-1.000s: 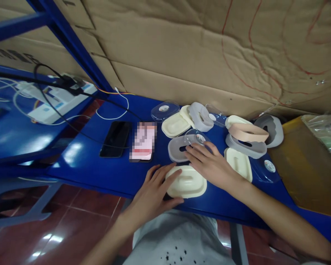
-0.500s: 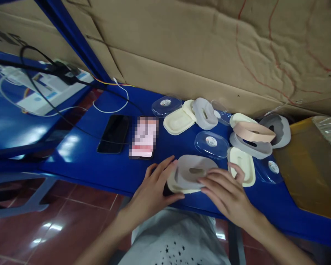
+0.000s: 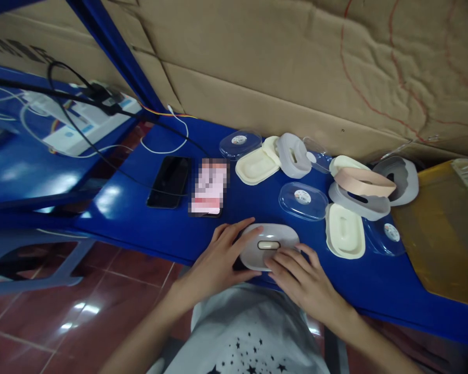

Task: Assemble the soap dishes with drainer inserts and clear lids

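At the near edge of the blue table sits a grey oval soap dish (image 3: 271,231), a plastic shell with a slot in its middle. A cream raised strip (image 3: 269,245) shows through the slot. My left hand (image 3: 222,254) grips the dish's left end, fingers along the far side and thumb at the near side. Curled over the right near part is my right hand (image 3: 300,272), its fingertips pressing on the shell beside the slot. The fingers hide the dish's right near rim. A cream tray (image 3: 345,232) lies to the right of that hand.
Farther back lie clear lids (image 3: 303,201), another cream tray (image 3: 257,165), a grey shell (image 3: 295,157) and a peach shell (image 3: 364,182) atop others. Two phones (image 3: 168,182) with a black cable are at left. A yellow-brown sheet (image 3: 444,234) covers the right side; cardboard (image 3: 257,67) stands behind.
The grey shell, earlier tilted over a cream tray whose edge showed, now sits level with the cream part filling its slot. My right hand has moved left and nearer, onto the shell.
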The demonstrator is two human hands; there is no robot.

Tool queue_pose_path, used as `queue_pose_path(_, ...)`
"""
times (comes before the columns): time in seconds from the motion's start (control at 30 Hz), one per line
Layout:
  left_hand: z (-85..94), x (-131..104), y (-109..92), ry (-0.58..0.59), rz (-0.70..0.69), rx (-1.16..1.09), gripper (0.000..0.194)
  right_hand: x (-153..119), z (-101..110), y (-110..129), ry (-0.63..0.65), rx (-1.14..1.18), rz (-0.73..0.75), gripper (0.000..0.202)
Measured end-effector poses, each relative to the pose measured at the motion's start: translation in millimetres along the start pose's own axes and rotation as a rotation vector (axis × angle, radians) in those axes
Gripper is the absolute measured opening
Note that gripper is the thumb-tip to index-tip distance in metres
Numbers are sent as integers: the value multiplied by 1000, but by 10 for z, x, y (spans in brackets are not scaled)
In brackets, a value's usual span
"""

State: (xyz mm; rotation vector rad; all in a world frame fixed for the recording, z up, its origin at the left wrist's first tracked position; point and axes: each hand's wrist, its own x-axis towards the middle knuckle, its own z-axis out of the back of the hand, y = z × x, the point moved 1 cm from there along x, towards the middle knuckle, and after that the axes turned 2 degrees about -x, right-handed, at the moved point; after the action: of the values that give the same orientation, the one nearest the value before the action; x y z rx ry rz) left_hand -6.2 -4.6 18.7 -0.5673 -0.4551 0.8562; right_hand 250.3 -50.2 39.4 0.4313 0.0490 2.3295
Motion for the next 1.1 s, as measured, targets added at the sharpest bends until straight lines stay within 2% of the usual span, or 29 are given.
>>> queue_pose_path(0.1,-4,9,-2,9,-17,10,98,-14,26,-41,41,-25,46,33)
queue_pose_path(0.17,-8,12,-8,6,-22,15,98,22,115,-182,41,-40,64,33)
queue_pose_path(0.27,1,5,-25,0,-2,21,98,115,286,-589,-9,-99,13,40)
queue_pose_path(0.33,24,-5,-39,6,6,15,97,169,348,-917,-3,-143,-90,51)
queue_pose_path(0.43,74,-16,-56,4,8,-53,98,207,317,-1289,81,-179,-177,66)
queue_pose_path(0.5,98,-13,-61,-13,12,-112,98,208,272,-1388,91,-174,-210,66)
queue_pose_path(0.6,92,4,-57,-44,12,-163,96,184,279,-1333,54,-111,-257,57)
queue_pose_path(0.73,24,12,-19,-100,60,-194,91,152,391,-1088,37,107,-278,51)
queue_pose_path(0.9,-24,1,25,-102,92,-197,93,191,366,-820,136,242,-121,54)
queue_pose_path(1.1,0,4,27,-101,98,-191,93,235,289,-678,104,201,26,59)
